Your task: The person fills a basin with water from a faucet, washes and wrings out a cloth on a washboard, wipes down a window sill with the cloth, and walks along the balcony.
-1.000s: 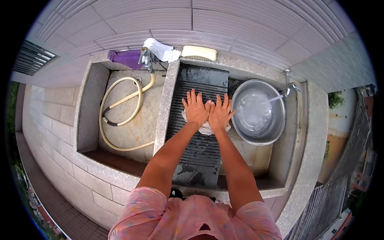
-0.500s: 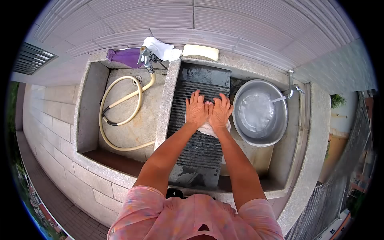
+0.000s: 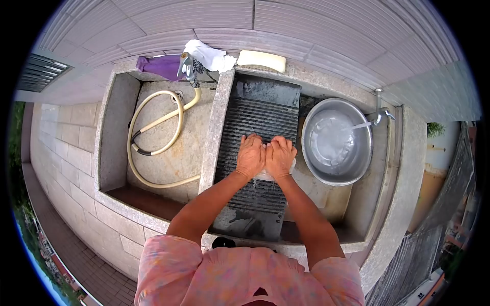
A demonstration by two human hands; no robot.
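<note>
Side by side on the dark ridged washboard [image 3: 255, 204], my left hand [image 3: 250, 157] and my right hand [image 3: 279, 157] press down with curled fingers. Bunched under both of them is a wet white cloth [image 3: 265, 176], mostly hidden, with a bit showing beyond my right hand. Drops of water run off below it onto the ridges. Right of my hands stands a round metal basin [image 3: 370, 153], filling with foamy-looking water from a running tap [image 3: 383, 115].
In the left stone sink [image 3: 113, 137] lies a coiled cream hose [image 3: 133, 163] joined to another tap [image 3: 186, 66]. A purple cloth [image 3: 158, 66], a white cloth [image 3: 206, 56] and a pale yellow soap-bar-shaped block [image 3: 262, 60] rest on the back ledge.
Both hands have slid toward me along the washboard with the cloth. Their fingers, spread before, are now curled in. The camera view has shifted slightly.
</note>
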